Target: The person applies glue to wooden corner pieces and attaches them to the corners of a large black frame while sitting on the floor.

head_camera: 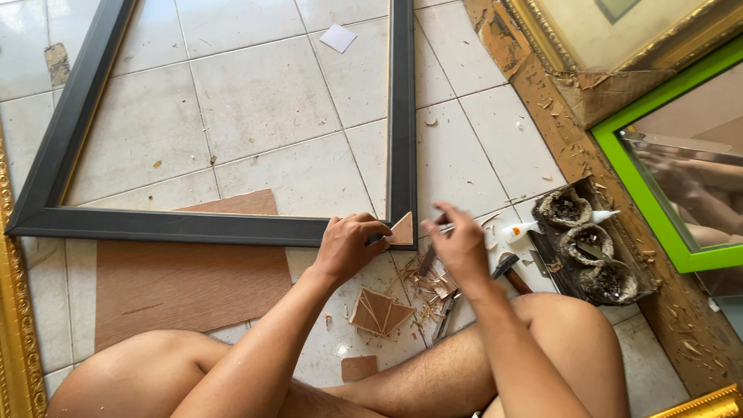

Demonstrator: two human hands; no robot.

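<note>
A large black picture frame (155, 226) lies face down on the white tiled floor. My left hand (348, 244) presses a small triangular wooden piece (402, 229) onto the frame's near right corner. Just right of that corner, my right hand (458, 244) pinches a thin metal tool whose tip points toward the triangle; it is too small to tell what kind. A stack of several more triangular wooden pieces (379, 312) sits on the floor between my arms, among wood shavings.
A brown plywood sheet (186, 279) lies under the frame's near edge. A hammer (507, 268), a white glue bottle (534, 227) and a tray of small round containers (588, 248) sit at right. A green-framed mirror (665, 224) and gilded frames (19, 340) border the floor.
</note>
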